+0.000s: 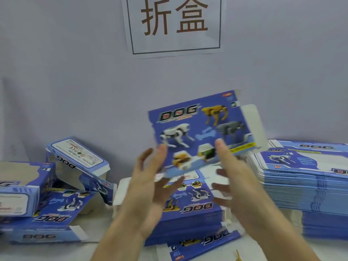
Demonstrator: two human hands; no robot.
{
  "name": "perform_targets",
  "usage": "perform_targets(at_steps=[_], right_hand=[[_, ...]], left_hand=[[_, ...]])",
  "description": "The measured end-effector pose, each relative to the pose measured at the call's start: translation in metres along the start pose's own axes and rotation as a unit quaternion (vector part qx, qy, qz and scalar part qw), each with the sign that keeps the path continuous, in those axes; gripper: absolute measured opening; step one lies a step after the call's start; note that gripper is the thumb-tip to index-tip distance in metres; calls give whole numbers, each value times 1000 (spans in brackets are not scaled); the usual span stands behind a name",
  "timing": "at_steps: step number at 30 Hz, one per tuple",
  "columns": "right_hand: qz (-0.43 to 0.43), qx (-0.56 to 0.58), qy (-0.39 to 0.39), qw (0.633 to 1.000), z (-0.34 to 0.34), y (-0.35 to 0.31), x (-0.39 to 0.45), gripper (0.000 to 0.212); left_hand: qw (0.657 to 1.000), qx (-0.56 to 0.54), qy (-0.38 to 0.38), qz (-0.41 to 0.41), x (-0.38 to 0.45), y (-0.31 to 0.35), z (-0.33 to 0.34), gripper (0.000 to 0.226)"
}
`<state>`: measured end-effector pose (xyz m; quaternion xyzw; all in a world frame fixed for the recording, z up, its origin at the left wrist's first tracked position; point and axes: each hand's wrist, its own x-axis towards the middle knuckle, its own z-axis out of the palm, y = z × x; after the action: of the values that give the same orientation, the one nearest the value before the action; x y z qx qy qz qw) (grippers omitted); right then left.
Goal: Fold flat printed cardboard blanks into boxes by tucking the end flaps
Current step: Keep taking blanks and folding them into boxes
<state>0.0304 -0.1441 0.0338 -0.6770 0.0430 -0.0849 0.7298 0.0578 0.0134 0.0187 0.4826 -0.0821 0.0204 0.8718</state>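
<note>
Blank (201, 132): raised mid-frame, tilted, dog print facing the camera.
Left hand (150, 187): fingers spread, thumb touching the blank's lower-left edge.
Right hand (237, 183): fingers apart, thumb on its bottom edge.

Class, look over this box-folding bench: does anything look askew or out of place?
Yes. The folded boxes at the left lie tumbled at angles with flaps hanging open, unlike the neat stack of blanks at the right.

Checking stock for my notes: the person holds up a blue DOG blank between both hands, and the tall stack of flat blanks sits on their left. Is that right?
Not quite. The head view shows the tall stack of flat blanks on the person's right; folded boxes lie on their left. The blue DOG blank is indeed held up between the left hand and right hand.
</note>
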Motion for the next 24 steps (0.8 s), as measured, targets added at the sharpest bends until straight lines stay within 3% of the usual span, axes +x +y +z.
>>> perform_targets(at_steps=[2,4,6,8,9,12,14,16,19,22,24], right_hand=[[-50,135,35,989,-10,-3,3,61],[-109,193,74,972,-20,2,12,65],[-142,189,72,969,-27,5,16,70],[-138,189,37,972,-32,8,20,65],[-131,187,17,973,-34,10,21,63],[-109,109,-96,983,-41,16,22,66],[-83,67,-213,971,-40,20,22,66],[-54,60,-253,964,-35,26,23,66],[-97,21,-191,977,-30,32,28,60],[-150,14,-133,980,-22,35,27,65],[-192,-17,-102,976,-16,38,27,60]], left_hand=[[989,72,-103,-81,-4,-9,6,79],[957,191,-166,-143,-6,-21,5,73],[941,242,-171,-166,-6,-25,1,88],[955,239,-117,-134,-2,-21,-6,112],[965,230,-85,-96,2,-17,-10,113],[979,200,-27,31,3,-6,-17,77],[980,181,-57,57,2,-3,-17,67],[984,144,-75,70,7,2,-9,54],[975,118,-118,144,6,-1,-13,46],[988,101,-85,85,0,-9,1,46],[988,108,-59,98,-5,-14,-1,47]])
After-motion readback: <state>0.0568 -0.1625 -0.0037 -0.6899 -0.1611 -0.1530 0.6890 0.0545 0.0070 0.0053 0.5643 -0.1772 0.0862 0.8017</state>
